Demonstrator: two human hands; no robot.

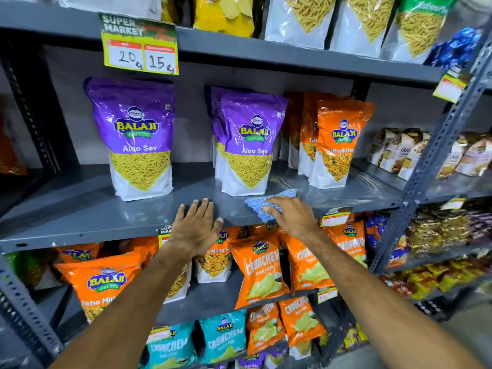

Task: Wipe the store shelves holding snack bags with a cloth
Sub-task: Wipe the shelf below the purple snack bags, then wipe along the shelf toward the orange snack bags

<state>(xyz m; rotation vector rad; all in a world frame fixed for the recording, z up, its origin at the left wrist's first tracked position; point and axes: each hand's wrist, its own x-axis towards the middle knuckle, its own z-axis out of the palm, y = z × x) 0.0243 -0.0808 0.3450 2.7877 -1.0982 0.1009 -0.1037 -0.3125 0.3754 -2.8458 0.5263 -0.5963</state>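
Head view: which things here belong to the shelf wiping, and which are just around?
In the job:
- blue cloth, under the right hand
- grey shelf being wiped
- left hand, flat on the shelf's front edge
- purple Aloo Sev bags and orange bags standing on it

Just around:
- price card
- Crunchem bags below
- boxes at right

The right hand (pixel 291 218) hides part of the blue cloth (pixel 269 202).

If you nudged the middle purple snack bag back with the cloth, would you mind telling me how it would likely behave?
The purple snack bag stands upright on a narrow base, tall, so it would probably tip rather than slide. Its glossy film looks slippery against the shelf. The cloth under the right hand looks soft, so it would likely bunch.
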